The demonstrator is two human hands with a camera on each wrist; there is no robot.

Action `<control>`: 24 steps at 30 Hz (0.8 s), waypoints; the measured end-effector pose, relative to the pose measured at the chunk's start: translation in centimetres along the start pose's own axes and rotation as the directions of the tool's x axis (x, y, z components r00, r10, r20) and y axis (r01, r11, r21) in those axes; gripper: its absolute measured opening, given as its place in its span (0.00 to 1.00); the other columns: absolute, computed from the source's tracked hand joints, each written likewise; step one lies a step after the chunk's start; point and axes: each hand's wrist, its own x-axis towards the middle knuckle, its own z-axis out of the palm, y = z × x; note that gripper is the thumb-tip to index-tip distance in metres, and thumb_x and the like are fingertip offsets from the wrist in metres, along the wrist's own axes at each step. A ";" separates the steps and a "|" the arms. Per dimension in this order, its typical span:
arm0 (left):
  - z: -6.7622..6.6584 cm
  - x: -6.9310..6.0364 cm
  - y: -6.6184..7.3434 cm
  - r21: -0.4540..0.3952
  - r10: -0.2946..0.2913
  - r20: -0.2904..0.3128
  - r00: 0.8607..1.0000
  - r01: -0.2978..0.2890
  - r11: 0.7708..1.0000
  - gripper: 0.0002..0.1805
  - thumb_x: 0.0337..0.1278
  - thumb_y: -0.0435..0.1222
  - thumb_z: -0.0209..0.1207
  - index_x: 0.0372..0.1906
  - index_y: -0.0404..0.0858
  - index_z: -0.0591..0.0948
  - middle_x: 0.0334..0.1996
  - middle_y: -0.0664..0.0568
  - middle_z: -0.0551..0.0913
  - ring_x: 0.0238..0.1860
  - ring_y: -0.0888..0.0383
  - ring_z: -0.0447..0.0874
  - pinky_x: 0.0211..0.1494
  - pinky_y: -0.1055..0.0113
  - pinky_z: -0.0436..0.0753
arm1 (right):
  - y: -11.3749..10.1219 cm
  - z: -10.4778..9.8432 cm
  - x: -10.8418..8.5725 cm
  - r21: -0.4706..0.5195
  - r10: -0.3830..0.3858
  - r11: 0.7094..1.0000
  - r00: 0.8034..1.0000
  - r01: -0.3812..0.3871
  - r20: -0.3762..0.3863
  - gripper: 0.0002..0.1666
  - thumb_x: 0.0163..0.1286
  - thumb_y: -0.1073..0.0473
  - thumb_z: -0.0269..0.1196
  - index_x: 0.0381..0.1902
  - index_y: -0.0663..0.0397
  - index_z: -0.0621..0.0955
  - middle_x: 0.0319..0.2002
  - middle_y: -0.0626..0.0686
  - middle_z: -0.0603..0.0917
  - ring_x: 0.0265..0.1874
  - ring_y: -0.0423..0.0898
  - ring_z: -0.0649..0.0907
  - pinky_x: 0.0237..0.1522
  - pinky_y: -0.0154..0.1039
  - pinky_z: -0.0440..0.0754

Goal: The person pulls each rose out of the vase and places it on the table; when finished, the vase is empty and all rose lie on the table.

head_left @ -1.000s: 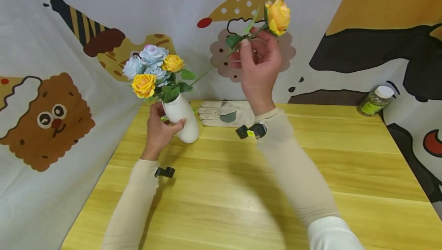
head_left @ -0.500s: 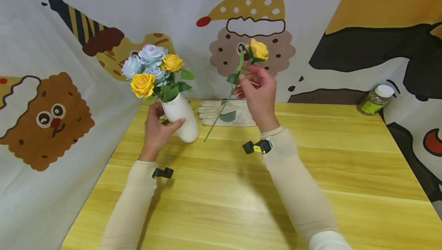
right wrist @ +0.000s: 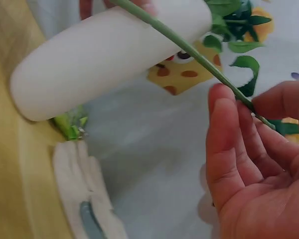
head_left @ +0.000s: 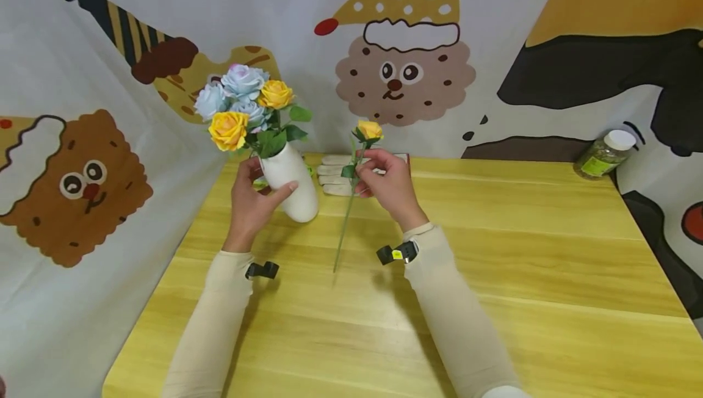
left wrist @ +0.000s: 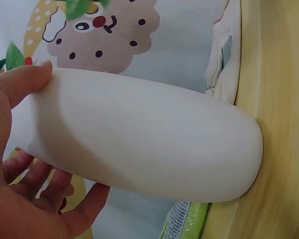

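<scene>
A white vase (head_left: 291, 184) stands at the left of the table, with several yellow and pale blue artificial roses (head_left: 244, 83) in its mouth. My left hand (head_left: 252, 209) grips it around the upper body, thumb in front and fingers behind, as the left wrist view of the vase (left wrist: 139, 134) shows. Right of the vase, my right hand (head_left: 387, 184) pinches the green stem (right wrist: 189, 50) of a single yellow rose (head_left: 370, 130) between thumb and fingers. This rose is upright, its bare stem slanting down toward the table, apart from the vase.
Behind my right hand a white work glove (head_left: 334, 178) lies at the table's back edge. A green packet (left wrist: 184, 221) sits behind the vase. At the back right stands a jar (head_left: 604, 154) with a white lid. A cartoon-printed cloth (head_left: 307, 32) hangs behind the table.
My right hand has come down and left with the yellow rose, whose stem has swung from a slant to nearly vertical. My left hand and the vase have stayed in place.
</scene>
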 end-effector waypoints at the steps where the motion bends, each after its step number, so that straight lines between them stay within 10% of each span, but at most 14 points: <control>1: 0.0 0.0 0.0 0.001 0.007 -0.005 1.000 -0.007 1.000 0.42 0.52 0.42 0.80 0.68 0.36 0.71 0.61 0.44 0.79 0.62 0.51 0.79 0.56 0.45 0.84 | 0.3 0.1 -0.1 -0.009 0.019 1.000 1.000 -0.019 0.014 0.20 0.73 0.66 0.64 0.61 0.62 0.82 0.33 0.49 0.85 0.19 0.43 0.88 0.24 0.38 0.88; 17: 1.0 0.2 -0.2 0.030 0.050 -0.013 0.999 -0.050 0.998 0.42 0.53 0.43 0.78 0.68 0.35 0.69 0.59 0.41 0.78 0.58 0.50 0.78 0.53 0.51 0.83 | 5.5 2.2 -1.8 -0.171 0.239 0.962 0.958 -0.211 0.162 0.25 0.75 0.64 0.65 0.68 0.58 0.77 0.40 0.58 0.88 0.30 0.55 0.91 0.37 0.55 0.91; 24: 0.9 0.1 -0.6 0.013 0.048 -0.024 0.999 -0.047 0.999 0.42 0.53 0.42 0.78 0.68 0.35 0.69 0.60 0.42 0.78 0.58 0.51 0.78 0.53 0.48 0.83 | 8.0 3.5 -2.3 -0.237 0.361 0.920 0.912 -0.314 0.195 0.23 0.75 0.65 0.64 0.65 0.63 0.76 0.35 0.57 0.87 0.29 0.53 0.90 0.35 0.46 0.92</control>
